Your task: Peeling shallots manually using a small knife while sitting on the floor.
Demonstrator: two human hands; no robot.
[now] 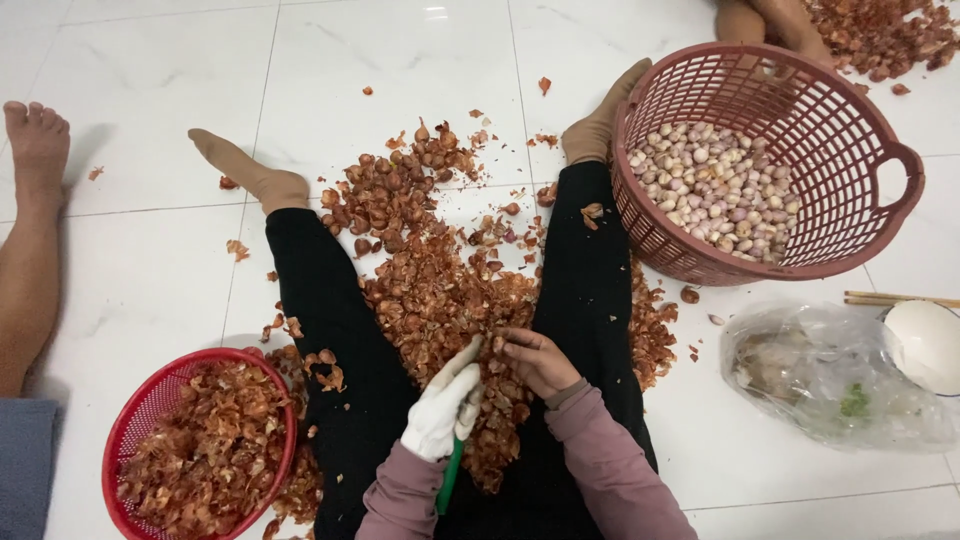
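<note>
I sit on a white tiled floor with my legs in black trousers spread apart. Between them lies a heap of brown shallots and peels (430,270). My left hand (445,405), in a white glove, holds a green-handled knife (449,478). My bare right hand (535,360) is closed on a small shallot at the near end of the heap, its fingertips touching the gloved ones. A dark red basket (870,150) at the upper right holds peeled pale shallots (715,190).
A red basket (135,420) of dry peels sits at the lower left. Another person's bare leg (30,240) lies along the left edge. A clear plastic bag (830,375), a white bowl (930,345) and chopsticks (900,298) are at the right. More peels (880,35) lie top right.
</note>
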